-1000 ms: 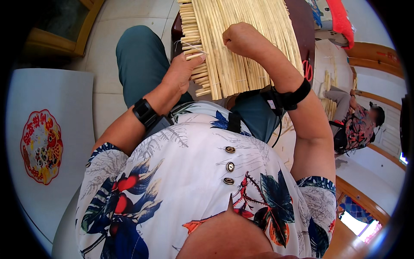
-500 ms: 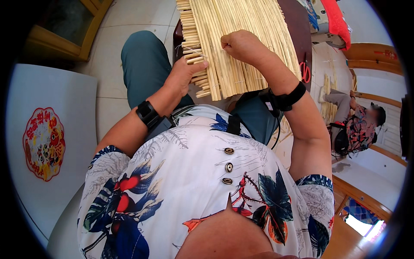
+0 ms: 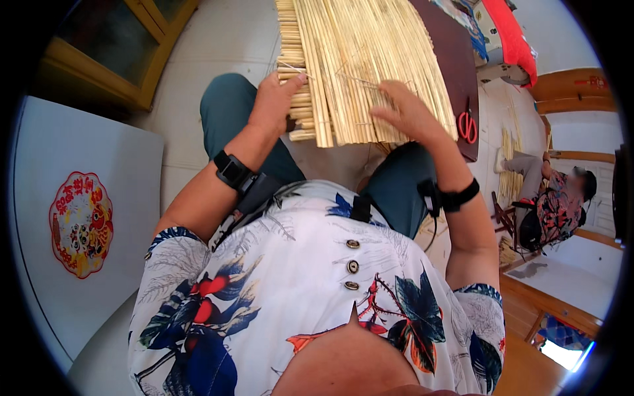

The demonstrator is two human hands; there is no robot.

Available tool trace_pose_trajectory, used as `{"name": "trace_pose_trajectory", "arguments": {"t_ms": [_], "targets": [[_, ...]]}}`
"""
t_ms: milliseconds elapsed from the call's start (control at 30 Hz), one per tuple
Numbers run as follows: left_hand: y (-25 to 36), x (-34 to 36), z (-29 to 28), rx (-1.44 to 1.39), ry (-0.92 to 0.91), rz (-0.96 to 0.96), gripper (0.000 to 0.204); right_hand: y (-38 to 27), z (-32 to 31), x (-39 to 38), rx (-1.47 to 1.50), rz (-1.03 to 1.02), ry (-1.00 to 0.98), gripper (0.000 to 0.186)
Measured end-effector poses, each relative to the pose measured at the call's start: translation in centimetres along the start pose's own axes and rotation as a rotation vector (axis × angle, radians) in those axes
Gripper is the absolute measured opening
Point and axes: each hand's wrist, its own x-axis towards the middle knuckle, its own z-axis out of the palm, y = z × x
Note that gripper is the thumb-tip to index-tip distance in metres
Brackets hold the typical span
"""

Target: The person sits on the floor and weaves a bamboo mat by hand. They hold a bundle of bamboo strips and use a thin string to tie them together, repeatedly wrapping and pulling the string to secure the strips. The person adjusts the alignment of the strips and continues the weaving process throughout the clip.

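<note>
A mat of pale, straight plant stalks (image 3: 370, 39) lies in front of me, its stalks tied side by side with thin string. My left hand (image 3: 272, 104) grips the mat's left edge, thumb on top of the short stalk ends and the other fingers mostly hidden. Beside that thumb a white string (image 3: 292, 68) crosses the edge. Over the near right part of the mat is my right hand (image 3: 408, 113), its thumb apart from the forefinger. A thin string (image 3: 360, 80) stretches across the stalks to its upper fingers, which appear closed on it.
Beneath the mat stands a dark red table (image 3: 465, 79), with red-handled scissors (image 3: 467, 125) at its right edge. A white cabinet (image 3: 135, 165) is at left. To the right sits another person (image 3: 558, 204) near loose stalks (image 3: 510, 148).
My right hand has moved right and nearer me, drawing the string across the mat. My left hand has stayed at the edge, shifting slightly. The whole view has shifted a little.
</note>
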Motion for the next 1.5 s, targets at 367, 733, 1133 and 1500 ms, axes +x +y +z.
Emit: {"name": "trace_pose_trajectory", "arguments": {"t_ms": [367, 733, 1133, 1500], "targets": [[23.3, 5.2, 6.0, 0.613, -0.423, 0.596, 0.022, -4.3, -4.7, 2.8, 0.619, -0.199, 0.445, 0.053], [23.8, -7.9, 19.1, 1.966, -0.599, 1.335, 0.020, -5.6, -9.2, 2.8, 1.674, -0.259, 0.450, 0.043], [11.5, -5.9, 8.3, 1.492, -0.924, 0.631, 0.062, -0.3, 5.7, -4.1, 2.117, 0.187, 0.625, 0.039], [6.2, -5.9, -0.9, 1.686, -0.947, 0.857, 0.090, 5.1, 11.3, -5.0, 2.201, 0.573, 0.660, 0.040]]}}
